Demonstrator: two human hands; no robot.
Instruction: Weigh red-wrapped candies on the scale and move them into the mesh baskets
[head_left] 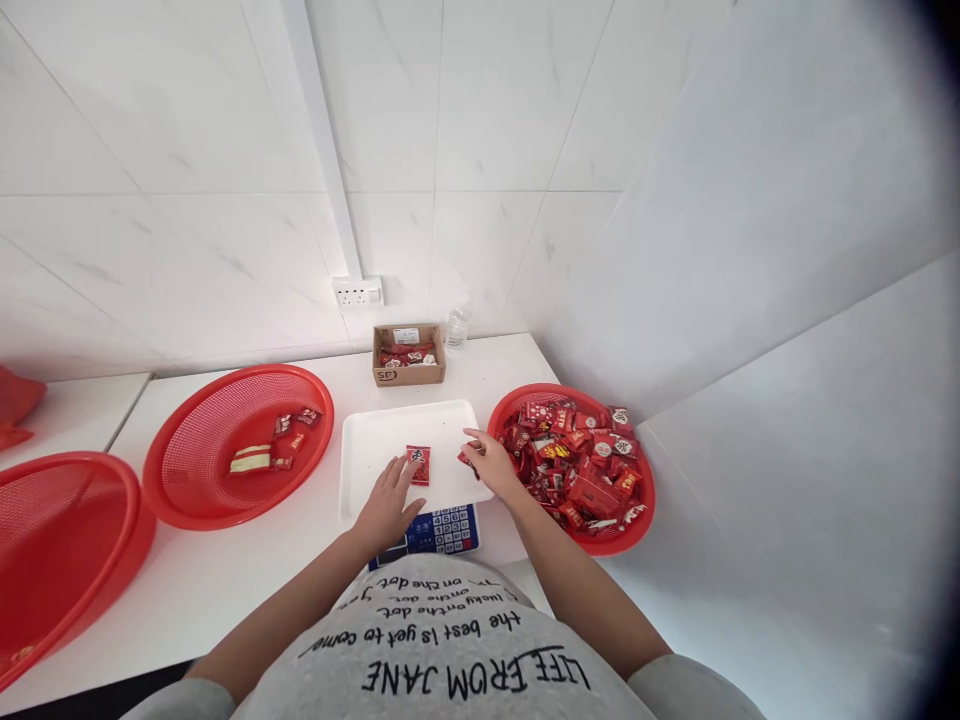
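Observation:
A white tray (375,435) sits in front of me on a scale with a blue keypad (454,530). One red packet (421,468) with a dark character on it lies flat near the tray's middle. My left hand (390,500) is over the tray, fingers spread, its fingertips at that packet's left edge. At the tray's right side, my right hand (487,462) pinches a second red packet (466,459), mostly hidden by the fingers. To the right stands a red basket (646,500) heaped with red packets (570,450).
A red basket (176,450) at left holds several packets. Another red basket (67,600) stands nearer at far left. Behind the tray are a cardboard box (409,375) with red packets and a clear bottle (457,328). A wall socket (358,292) is above; walls bound the back and right.

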